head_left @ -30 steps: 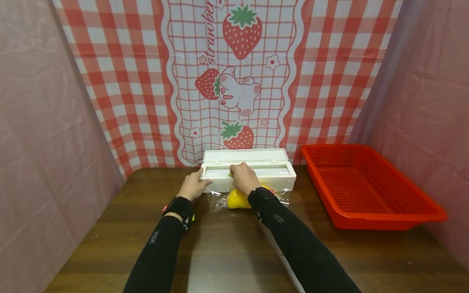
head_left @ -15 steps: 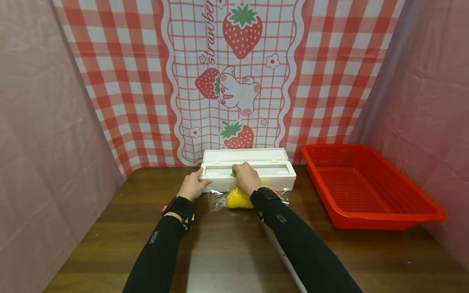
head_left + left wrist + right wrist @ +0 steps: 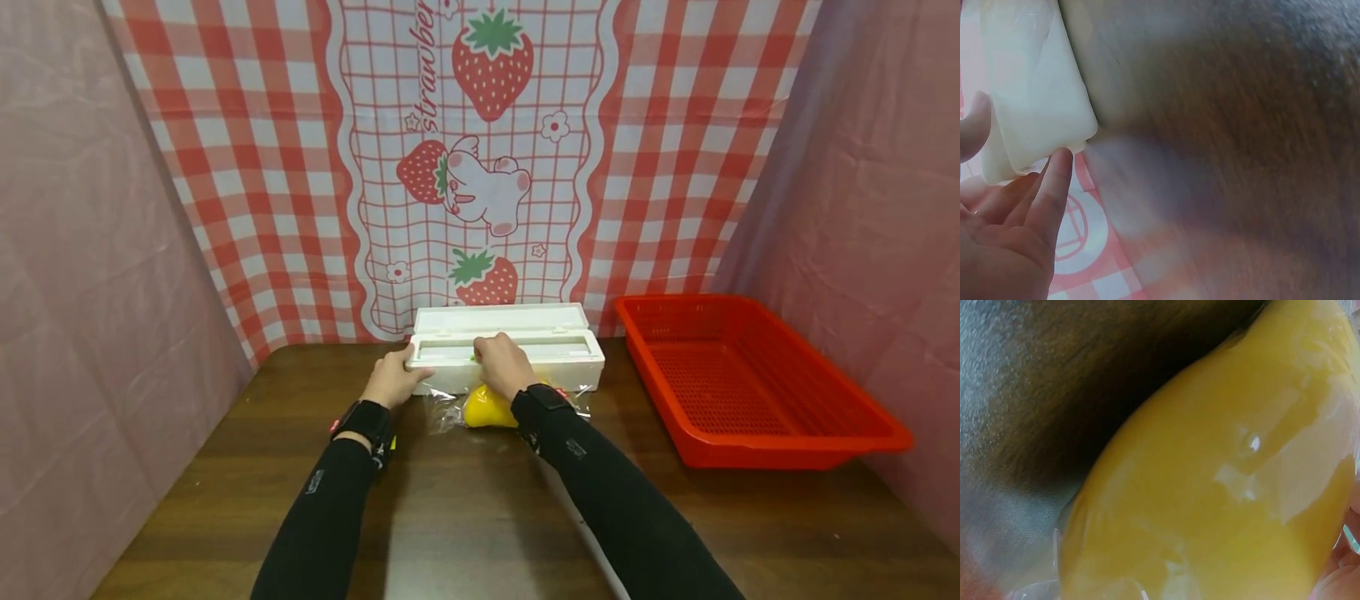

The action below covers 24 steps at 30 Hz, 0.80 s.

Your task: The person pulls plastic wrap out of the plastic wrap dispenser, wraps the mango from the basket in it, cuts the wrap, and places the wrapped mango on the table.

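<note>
A long white cling film dispenser stands at the back of the table, its lid raised. My left hand grips its left end, thumb on the front; in the left wrist view the fingers lie against the end of the box. Over the front edge, my right hand pinches a small green slide cutter, mostly hidden by the fingers. Clear film hangs down in front, around a smooth yellow fruit-like thing that narrows at one end. It fills much of the right wrist view, under shiny film.
To the right stands a red plastic basket with a perforated bottom. A red-and-white checked cloth with strawberries hangs right behind the dispenser. Pink cloth bounds both sides of the wooden table.
My right hand has slid slightly to the right along the dispenser's front edge, then stayed put over the last half second. The left hand keeps its hold on the end.
</note>
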Motion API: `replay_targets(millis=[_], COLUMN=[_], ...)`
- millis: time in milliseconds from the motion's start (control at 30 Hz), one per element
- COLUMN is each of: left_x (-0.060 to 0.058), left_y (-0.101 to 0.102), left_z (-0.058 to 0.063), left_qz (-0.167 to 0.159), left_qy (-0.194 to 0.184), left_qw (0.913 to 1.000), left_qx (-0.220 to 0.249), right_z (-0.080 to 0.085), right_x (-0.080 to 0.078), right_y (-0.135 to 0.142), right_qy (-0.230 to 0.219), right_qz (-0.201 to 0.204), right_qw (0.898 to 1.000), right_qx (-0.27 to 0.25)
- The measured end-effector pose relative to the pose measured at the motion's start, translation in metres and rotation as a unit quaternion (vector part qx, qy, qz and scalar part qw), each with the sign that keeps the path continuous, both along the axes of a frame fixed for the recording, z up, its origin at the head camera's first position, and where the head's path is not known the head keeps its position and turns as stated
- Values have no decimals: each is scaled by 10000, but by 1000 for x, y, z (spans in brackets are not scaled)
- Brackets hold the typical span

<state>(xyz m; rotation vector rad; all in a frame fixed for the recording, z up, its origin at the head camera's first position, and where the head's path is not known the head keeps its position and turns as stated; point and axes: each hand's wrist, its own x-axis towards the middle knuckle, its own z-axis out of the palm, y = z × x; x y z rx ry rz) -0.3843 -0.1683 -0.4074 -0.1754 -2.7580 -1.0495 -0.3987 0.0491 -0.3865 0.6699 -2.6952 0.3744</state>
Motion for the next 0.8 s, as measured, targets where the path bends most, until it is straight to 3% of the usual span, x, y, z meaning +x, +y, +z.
replay_targets(millis=[433, 800], left_x=[-1, 0], left_y=[0, 1], left_z=[2, 2], left_qz=[158, 135], left_qy=[-353, -320], left_qw=[9992, 9994], left_qx=[103, 46], right_z=[1, 0], right_x=[2, 1], right_y=[-2, -1], right_qy=[-153, -102], right_qz=[-79, -83], right_qw=[9998, 9999], right_qx=[50, 92])
